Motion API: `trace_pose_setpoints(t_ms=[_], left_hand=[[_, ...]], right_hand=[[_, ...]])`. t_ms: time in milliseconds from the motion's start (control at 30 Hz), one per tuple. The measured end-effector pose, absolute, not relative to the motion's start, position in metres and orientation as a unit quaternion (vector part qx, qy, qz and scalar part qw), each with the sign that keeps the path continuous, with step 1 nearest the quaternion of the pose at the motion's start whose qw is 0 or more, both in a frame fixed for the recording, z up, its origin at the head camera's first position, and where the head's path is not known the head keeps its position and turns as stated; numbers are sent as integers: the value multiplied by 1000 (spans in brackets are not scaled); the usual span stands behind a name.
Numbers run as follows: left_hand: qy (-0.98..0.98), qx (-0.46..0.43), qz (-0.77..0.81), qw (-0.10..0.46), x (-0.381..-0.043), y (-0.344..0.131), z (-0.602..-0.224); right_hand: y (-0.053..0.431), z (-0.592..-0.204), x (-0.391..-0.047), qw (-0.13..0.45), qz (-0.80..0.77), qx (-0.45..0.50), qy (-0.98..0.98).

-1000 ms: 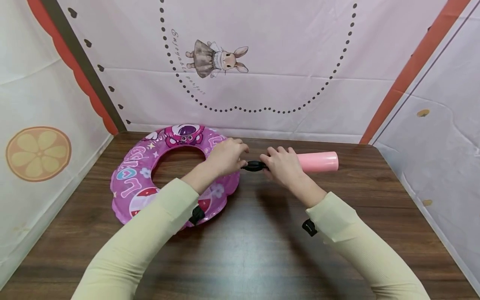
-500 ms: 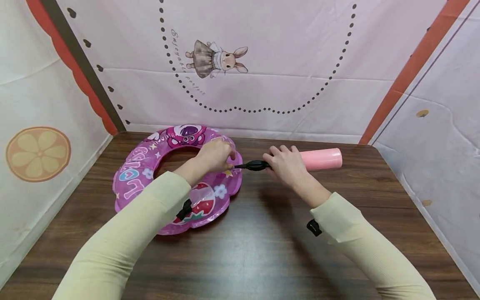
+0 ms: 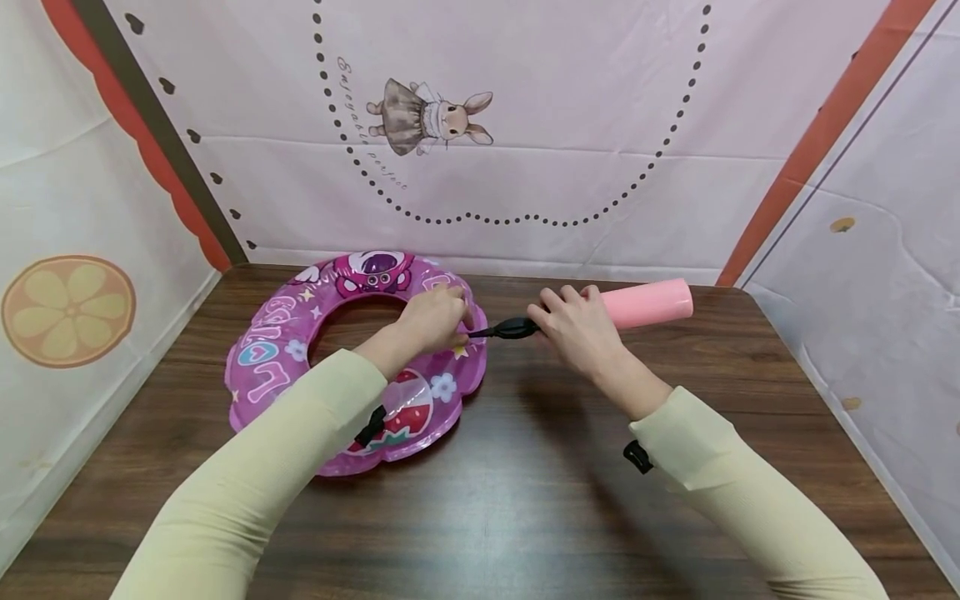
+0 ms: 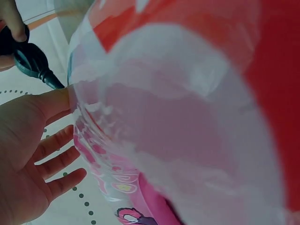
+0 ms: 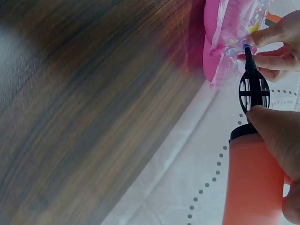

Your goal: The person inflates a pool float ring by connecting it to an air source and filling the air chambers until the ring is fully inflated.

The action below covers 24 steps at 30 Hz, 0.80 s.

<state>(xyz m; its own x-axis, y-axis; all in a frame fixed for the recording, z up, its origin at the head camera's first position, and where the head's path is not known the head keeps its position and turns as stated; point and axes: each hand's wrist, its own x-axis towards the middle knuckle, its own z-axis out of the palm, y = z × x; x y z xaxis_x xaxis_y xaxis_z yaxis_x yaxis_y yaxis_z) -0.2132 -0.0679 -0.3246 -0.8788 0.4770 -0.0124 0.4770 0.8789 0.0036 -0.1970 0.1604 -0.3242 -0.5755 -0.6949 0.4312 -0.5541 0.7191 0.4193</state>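
Note:
A purple inflatable swim ring (image 3: pixel 258 354) with cartoon prints lies at the left of the table. At its right edge, my left hand (image 3: pixel 437 319) pinches the ring's film around the valve (image 5: pixel 245 43); the other fingers are spread in the left wrist view. My right hand (image 3: pixel 579 329) grips a pink hand pump (image 3: pixel 651 303) near its black end. The pump's black nozzle (image 3: pixel 513 328) points left, its tip right at the valve and my left fingertips. In the right wrist view the pump's barrel (image 5: pixel 253 180) looks orange, with the thumb along its black cap.
The brown wooden table (image 3: pixel 480 517) carries the ring. A pale printed cloth wall (image 3: pixel 585 108) with a rabbit stands behind, and more cloth closes both sides. Black wrist straps (image 3: pixel 639 457) show at the sleeves.
My left hand has moved left from the nozzle's tip onto the ring's edge, uncovering the thin tip. The pump's pink end has swung slightly up and right with my right hand.

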Motion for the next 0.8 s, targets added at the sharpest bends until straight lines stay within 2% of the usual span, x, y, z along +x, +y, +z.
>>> trace_pose_setpoints(t_ms=[133, 233, 800], left_hand=[[968, 252, 2, -2, -214, -67, -328], [966, 258, 4, -7, -214, -67, -330], [956, 289, 20, -44, -210, -66, -335]], right_hand=[[162, -322, -198, 308, -115, 358, -874], [164, -323, -197, 299, -104, 360, -878], [178, -329, -203, 158, -7, 354, -922]])
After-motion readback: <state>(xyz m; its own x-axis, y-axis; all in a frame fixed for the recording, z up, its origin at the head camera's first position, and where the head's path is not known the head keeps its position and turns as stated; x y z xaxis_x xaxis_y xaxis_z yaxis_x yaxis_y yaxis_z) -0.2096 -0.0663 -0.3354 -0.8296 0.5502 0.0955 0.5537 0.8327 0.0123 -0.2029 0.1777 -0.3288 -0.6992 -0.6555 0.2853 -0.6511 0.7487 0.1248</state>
